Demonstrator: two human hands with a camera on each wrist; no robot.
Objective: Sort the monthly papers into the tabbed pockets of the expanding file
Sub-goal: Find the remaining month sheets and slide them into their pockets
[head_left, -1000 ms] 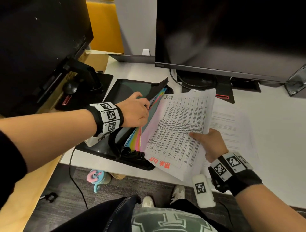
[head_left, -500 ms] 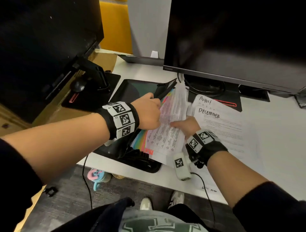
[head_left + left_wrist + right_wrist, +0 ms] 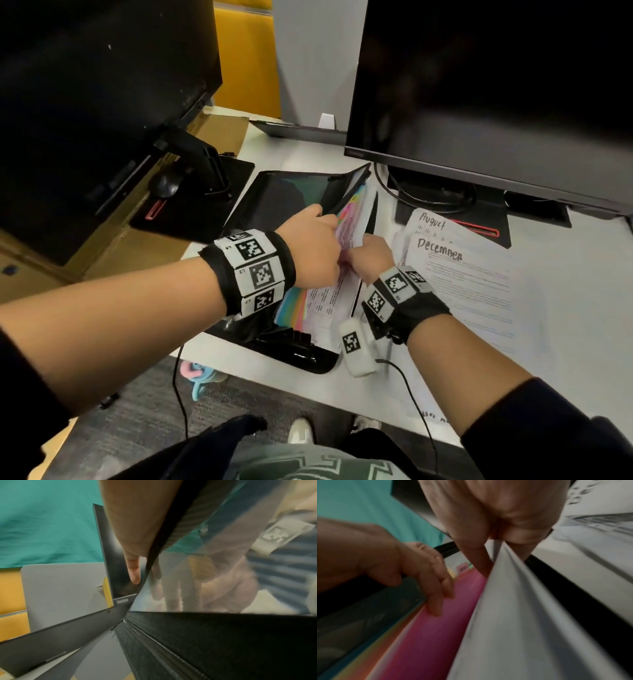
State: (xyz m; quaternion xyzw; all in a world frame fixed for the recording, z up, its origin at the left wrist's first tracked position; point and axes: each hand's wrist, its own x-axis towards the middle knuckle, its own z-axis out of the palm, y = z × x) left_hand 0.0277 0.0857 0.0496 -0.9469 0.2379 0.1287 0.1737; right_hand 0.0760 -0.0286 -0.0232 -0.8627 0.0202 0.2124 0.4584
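Note:
A black expanding file (image 3: 274, 202) lies open on the white desk, its rainbow dividers (image 3: 294, 305) fanned. My left hand (image 3: 313, 246) grips the front cover and dividers, holding them back; its fingertips (image 3: 436, 599) lie on the pink divider (image 3: 436, 635), and one finger (image 3: 133, 572) shows beside the black cover's edge (image 3: 154, 547). My right hand (image 3: 373, 255) pinches a printed sheet (image 3: 325, 301) that stands partly down in the pocket behind the pink divider. The right wrist view shows the fingers (image 3: 476, 555) on the sheet's white edge (image 3: 513, 615). Loose papers (image 3: 479, 291), headed August and December, lie to the right.
A large dark monitor (image 3: 496, 85) stands behind the file, its stand and cables (image 3: 445, 202) close to the file's far end. A second monitor (image 3: 85, 85) and its base (image 3: 191, 205) sit at the left. The desk's front edge (image 3: 274, 370) is near my wrists.
My right hand swung the printed sheet left from above the desk and slid it down into the file. The left hand stayed at the dividers. The August and December papers are now uncovered.

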